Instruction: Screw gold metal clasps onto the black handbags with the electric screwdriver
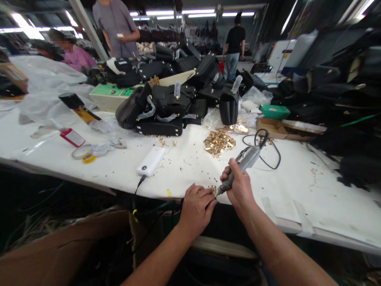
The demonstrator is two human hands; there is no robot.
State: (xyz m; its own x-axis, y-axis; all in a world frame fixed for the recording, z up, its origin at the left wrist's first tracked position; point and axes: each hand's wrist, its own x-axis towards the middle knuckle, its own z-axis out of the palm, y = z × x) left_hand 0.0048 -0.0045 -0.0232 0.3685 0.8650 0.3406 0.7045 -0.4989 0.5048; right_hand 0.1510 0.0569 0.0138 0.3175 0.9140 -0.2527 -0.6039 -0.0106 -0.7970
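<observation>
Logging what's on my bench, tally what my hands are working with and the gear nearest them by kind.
Corded electric screwdriver, in right hand: 1
Small gold fitting, pinched by left hand: 1
White power bank: 1
Pile of gold fittings: 1
Total: 4

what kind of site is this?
Likely a handbag assembly workshop: black leather handbags piled on a white worktable, a heap of small gold metal fittings, right hand gripping a corded grey rotary tool.

Grey tool (241, 165); gold fittings (219, 143)

No lettering is proving readable here; print on the red-labelled tube (70, 136) and the green control box (110, 95) is blurring out.
</observation>
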